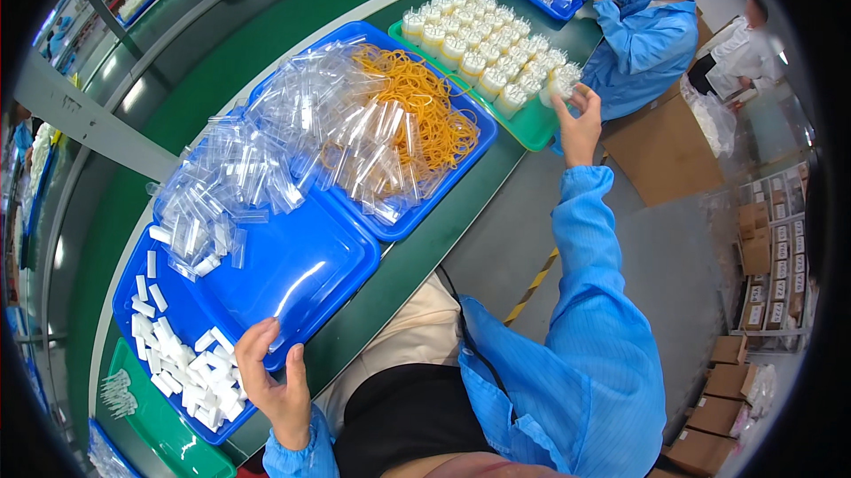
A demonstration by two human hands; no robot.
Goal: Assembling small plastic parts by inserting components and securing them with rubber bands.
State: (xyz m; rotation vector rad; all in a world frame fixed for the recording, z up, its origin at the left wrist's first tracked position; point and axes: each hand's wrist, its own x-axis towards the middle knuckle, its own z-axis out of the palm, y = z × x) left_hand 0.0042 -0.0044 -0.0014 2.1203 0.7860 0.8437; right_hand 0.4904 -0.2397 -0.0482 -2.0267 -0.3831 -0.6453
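My right hand (581, 123) is stretched out to the far right. Its thumb and fingers close on a bundle of small white plastic parts (562, 82) at the corner of a green tray (534, 130). Several rows of similar bundles (470, 39), seemingly bound with yellow bands, stand upright in that tray. My left hand (279, 385) hovers by the near edge of a blue tray (301, 278), thumb and fingers apart, with nothing held. Short white tubes or blocks (191, 367) lie loose to its left in another blue tray (133, 278).
Clear plastic sleeves (257, 159) and yellow rubber bands (425, 101) heap in the blue trays. At the lower left, a green tray (168, 429) holds small white parts (118, 394). A co-worker in blue (643, 43) sits beyond, near cardboard boxes (660, 145).
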